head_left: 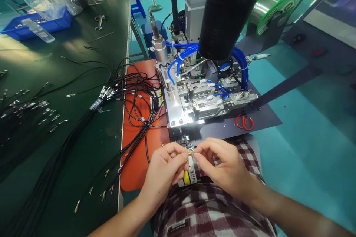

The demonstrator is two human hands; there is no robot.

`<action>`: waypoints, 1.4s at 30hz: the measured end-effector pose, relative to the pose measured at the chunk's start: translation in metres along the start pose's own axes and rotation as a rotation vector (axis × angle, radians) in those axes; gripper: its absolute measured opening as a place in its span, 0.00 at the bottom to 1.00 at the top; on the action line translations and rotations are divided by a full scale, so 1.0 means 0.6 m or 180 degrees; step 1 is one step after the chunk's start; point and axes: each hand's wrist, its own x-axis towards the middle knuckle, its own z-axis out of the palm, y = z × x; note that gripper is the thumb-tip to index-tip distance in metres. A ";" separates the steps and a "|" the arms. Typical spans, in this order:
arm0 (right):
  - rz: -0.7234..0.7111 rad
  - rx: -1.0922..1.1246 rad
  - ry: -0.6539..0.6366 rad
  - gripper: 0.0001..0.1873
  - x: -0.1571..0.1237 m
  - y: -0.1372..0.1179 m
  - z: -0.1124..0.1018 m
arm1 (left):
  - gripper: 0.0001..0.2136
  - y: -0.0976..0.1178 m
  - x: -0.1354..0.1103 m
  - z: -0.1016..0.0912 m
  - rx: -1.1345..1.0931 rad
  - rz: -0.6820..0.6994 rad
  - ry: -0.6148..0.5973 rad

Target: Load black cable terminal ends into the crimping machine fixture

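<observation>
My left hand (164, 170) and my right hand (222, 166) meet in front of my checked shirt, just below the metal machine (194, 96). Both pinch a tiny metal part with thin wire ends (190, 151) between thumb and fingertips. Under the hands a label with a yellow patch (190, 175) shows. A bundle of black cables (130, 100) with bare coloured wire tips lies left of my hands, draped over an orange mat (136, 155).
Blue air hoses (239, 63) loop over the machine, with a black cylinder (225, 18) above. Red scissors (244, 121) lie at its right. A dark green bench (69, 66) holds small metal terminals (30, 105), a blue tray (36, 26) and plastic bags. A wire spool (271, 11) stands at the back right.
</observation>
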 end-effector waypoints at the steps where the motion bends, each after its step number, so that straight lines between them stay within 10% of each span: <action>1: 0.0125 0.0146 0.0009 0.06 -0.001 0.001 0.003 | 0.07 0.000 0.000 0.000 0.0000 0.0015 -0.0017; 7: 0.0646 0.0716 -0.0105 0.05 0.005 0.002 0.005 | 0.07 -0.003 0.004 0.000 0.0077 0.0026 -0.0016; 13: 0.1996 0.2119 -0.1496 0.06 0.043 0.015 -0.021 | 0.08 -0.005 0.003 -0.001 0.0208 -0.0027 -0.0073; 29: 0.1569 0.1701 -0.3144 0.06 0.105 0.023 -0.065 | 0.08 0.017 -0.007 0.000 0.1140 0.0260 -0.0396; 42: 0.1890 0.2795 -0.3200 0.04 0.100 0.044 -0.043 | 0.09 0.009 -0.005 -0.015 0.0630 0.0406 -0.0609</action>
